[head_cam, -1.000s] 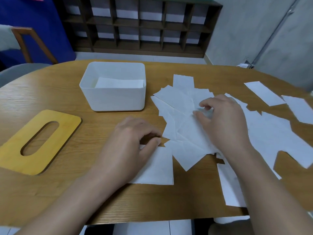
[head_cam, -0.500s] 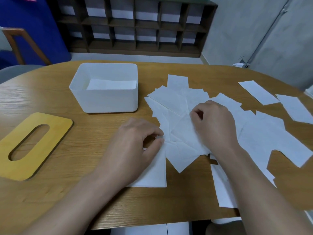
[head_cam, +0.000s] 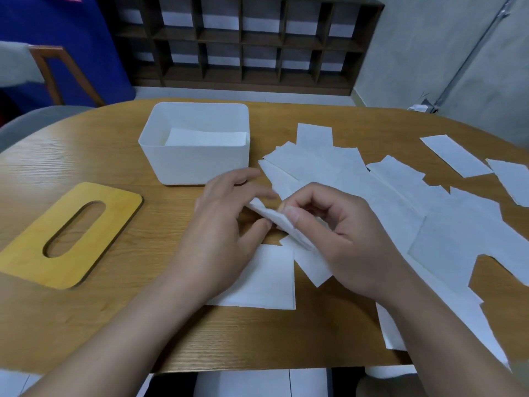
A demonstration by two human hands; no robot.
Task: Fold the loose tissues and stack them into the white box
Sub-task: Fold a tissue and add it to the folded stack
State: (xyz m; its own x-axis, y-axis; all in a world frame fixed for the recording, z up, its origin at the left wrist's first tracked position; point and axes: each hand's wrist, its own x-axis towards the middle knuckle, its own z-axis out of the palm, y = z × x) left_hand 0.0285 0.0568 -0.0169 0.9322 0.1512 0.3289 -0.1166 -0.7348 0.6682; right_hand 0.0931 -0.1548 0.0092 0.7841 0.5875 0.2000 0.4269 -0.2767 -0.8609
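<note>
The white box (head_cam: 197, 164) stands on the wooden table (head_cam: 86, 156), with folded tissue (head_cam: 204, 138) lying inside. Many loose white tissues (head_cam: 386, 213) are spread over the table to its right. Between my hands a tissue (head_cam: 282, 224) is lifted off the table. My right hand (head_cam: 340, 236) pinches it between thumb and forefinger. My left hand (head_cam: 226, 227) holds its left end with thumb and fingers. A flat folded tissue (head_cam: 266, 279) lies on the table under my left wrist.
A yellow wooden lid with an oval slot (head_cam: 71, 233) lies at the left. Two more tissues (head_cam: 455, 156) lie at the far right edge. A chair (head_cam: 54, 73) and a dark shelf unit (head_cam: 246, 41) stand beyond the table.
My right hand has pulled a tissue out of the pile toward me and raised it. My left hand has left the flat tissue and taken the lifted one's other end.
</note>
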